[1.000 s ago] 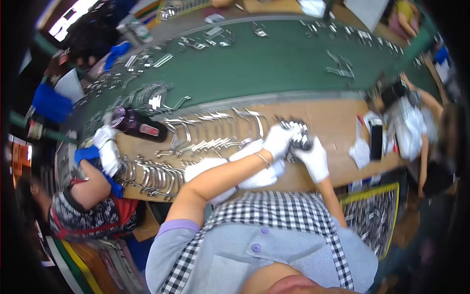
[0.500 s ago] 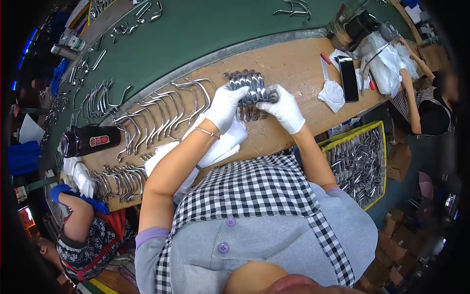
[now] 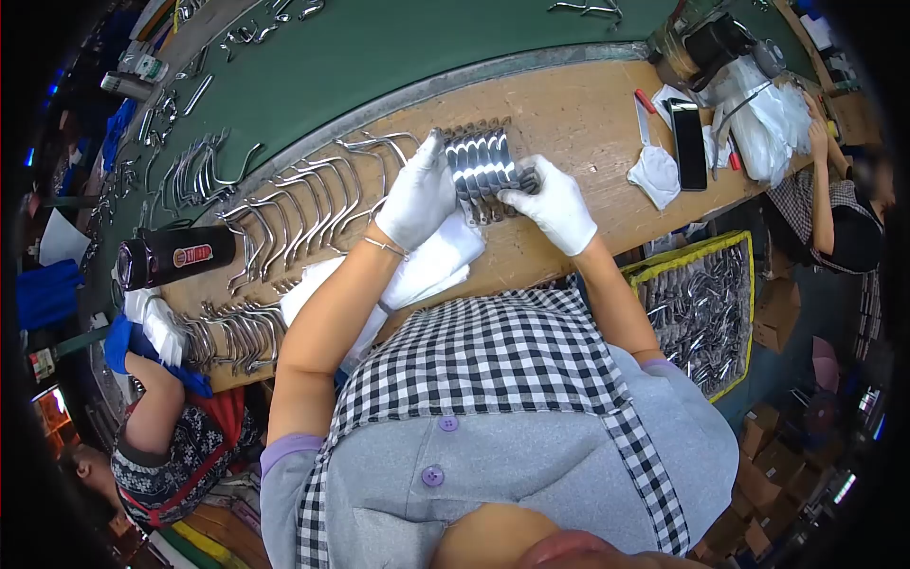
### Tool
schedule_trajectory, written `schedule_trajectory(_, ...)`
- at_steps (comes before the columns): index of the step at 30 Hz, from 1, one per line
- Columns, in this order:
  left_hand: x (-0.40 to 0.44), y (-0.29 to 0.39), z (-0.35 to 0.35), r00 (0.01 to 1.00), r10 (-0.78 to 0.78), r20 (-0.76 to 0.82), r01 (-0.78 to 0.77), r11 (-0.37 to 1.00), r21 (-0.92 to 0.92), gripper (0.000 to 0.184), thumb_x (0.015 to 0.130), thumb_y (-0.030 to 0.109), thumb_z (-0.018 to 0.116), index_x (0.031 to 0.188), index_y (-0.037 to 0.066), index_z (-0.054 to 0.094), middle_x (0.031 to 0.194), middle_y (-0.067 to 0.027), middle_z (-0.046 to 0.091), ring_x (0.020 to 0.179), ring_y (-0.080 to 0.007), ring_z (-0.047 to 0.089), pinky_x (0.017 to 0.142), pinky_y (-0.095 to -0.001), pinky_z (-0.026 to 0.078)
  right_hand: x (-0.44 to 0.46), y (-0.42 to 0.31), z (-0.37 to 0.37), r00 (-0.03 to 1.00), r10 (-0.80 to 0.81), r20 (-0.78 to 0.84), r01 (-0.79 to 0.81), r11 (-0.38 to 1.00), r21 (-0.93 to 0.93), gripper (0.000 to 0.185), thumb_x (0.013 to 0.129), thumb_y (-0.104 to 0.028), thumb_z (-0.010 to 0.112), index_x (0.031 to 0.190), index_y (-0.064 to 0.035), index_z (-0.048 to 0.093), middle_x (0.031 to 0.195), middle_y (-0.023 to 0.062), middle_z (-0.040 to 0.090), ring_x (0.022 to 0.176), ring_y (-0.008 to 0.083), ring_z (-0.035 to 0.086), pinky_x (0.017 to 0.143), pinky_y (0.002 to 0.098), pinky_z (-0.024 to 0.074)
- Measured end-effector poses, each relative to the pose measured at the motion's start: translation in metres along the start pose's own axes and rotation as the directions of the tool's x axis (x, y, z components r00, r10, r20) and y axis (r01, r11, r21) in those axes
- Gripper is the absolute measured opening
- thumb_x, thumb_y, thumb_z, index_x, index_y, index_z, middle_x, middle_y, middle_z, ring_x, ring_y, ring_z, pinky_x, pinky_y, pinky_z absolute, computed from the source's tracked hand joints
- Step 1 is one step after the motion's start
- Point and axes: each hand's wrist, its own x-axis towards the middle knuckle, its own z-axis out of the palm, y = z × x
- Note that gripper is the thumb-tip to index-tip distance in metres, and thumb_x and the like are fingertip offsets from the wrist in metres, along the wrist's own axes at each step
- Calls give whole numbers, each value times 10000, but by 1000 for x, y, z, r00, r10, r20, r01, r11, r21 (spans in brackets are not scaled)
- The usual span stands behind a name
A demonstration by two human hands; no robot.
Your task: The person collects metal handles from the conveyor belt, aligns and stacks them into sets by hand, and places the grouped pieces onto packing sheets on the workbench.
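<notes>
left hand [image 3: 417,197] has slid off the top of the chrome handle row [image 3: 482,166] to its left end; can't tell if it grips. right hand [image 3: 555,207] pinches the right end, thumb and fingers closed. row sits between both hands, over the wooden bench [image 3: 569,123].

Undersides of the metal parts [image 3: 482,166] out of sight; left hand [image 3: 417,199] covers their left end, its grip unclear; right hand [image 3: 553,207] masks their lower right; white cloth [image 3: 441,261] partly hidden beneath left forearm [image 3: 318,322]; contents of yellow-edged tray [image 3: 684,256] too small to tell singly; lettering on the black bottle's label [image 3: 192,256] unreadable; far hooks [image 3: 588,10] cut by top edge; right-side co-worker's [image 3: 823,204] head blurred, fading into dark border.
</notes>
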Motion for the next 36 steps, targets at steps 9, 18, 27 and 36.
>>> schedule_trajectory(9, 6, 15, 5, 978, -204, -39, 189, 951, -245, 779, 918, 616, 321, 1356, -28, 343, 1310, -189, 491, 1197, -299, 493, 1055, -470, 334, -2, -6, 0, 995, 5, 102, -6, 1000, 11, 334, 754, -120, 743, 1011, 35, 597, 925, 90, 664, 829, 109, 592, 768, 259, 480)
schedule_trajectory(18, 20, -3, -17, 857, 7, 515, 423, 559, -713, 836, 900, 670, 234, 1379, -11, 308, 1393, -185, 404, 1310, -322, 358, 1110, -484, 233, 10, -40, 13, 791, -609, 69, 523, 613, -592, 518, 720, -302, 695, 1129, -14, 557, 1119, 170, 596, 1122, 310, 536, 974, 408, 405)
schedule_trajectory(27, 12, 0, 19, 991, -132, -5, 122, 928, -353, 953, 849, 747, 198, 1413, -21, 234, 1437, -195, 338, 1321, -335, 340, 1125, -457, 215, 98, -60, 41, 976, -44, 213, 205, 515, -832, 350, 881, -323, 479, 947, -47, 684, 993, 179, 663, 996, 300, 623, 856, 404, 474)
schedule_trajectory(36, 13, -2, 3, 915, 22, 404, 307, 612, -729, 853, 890, 691, 189, 1398, 9, 262, 1347, -217, 435, 1256, -339, 439, 1082, -484, 313, 94, -27, -8, 967, -198, -160, 95, 863, -496, 381, 883, -354, 491, 1031, -31, 631, 973, 190, 653, 934, 357, 609, 815, 391, 468)
